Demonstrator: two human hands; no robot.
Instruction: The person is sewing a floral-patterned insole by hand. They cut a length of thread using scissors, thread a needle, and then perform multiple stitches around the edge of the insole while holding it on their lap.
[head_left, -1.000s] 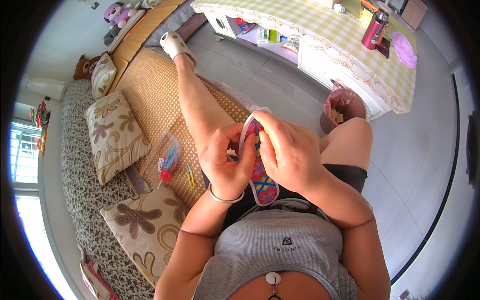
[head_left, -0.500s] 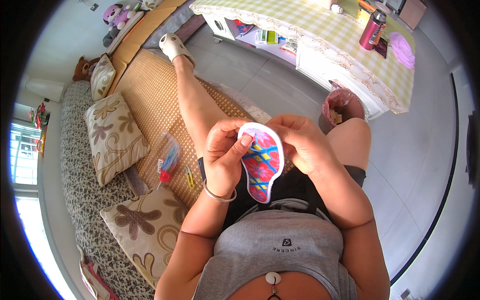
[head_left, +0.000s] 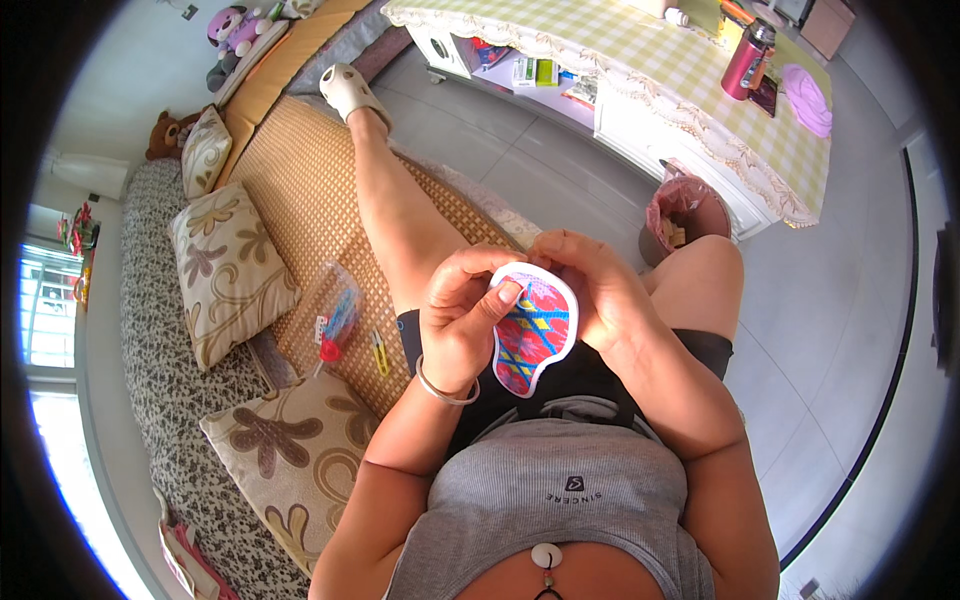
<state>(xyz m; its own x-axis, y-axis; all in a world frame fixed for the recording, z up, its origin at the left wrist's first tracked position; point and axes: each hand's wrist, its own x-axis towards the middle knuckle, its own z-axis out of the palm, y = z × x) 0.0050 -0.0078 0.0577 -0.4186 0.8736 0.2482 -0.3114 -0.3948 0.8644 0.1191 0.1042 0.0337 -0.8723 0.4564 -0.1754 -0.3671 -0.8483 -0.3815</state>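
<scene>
Along the sofa: a woven tan mat [head_left: 290, 165] covers the seat, with the person's left leg stretched over it.
Checked cloth: it covers a long desk [head_left: 620, 45], lace trim hanging down its near edge.
Flower pattern: pale cushions [head_left: 235, 270] sit in a row along the mat's left edge.
Pinkish liner: it fills a bin [head_left: 708, 205] on the floor, just beside the desk's near side, toward the right corner.
Clear plastic: a bag [head_left: 338, 310] with blue and red contents lies near the mat's left edge, beside the cushions.
Red, blue and yellow: a patterned insole [head_left: 540, 335] with a white rim is held above the lap, broad end uppermost.
Dark red: a flask [head_left: 748, 65] stands near the desk's right end.
Left side: the left hand [head_left: 462, 315] pinches the insole, thumb on the patterned face, fingers behind.
Right side: the right hand [head_left: 597, 290] curls at the insole's upper right rim; its fingertips are partly hidden, so I cannot tell whether it pinches.
Yellow: a cutter [head_left: 380, 353] lies on the mat, between bag and left thigh.
Wrist: a pale bracelet [head_left: 447, 394] rings the left one.
</scene>
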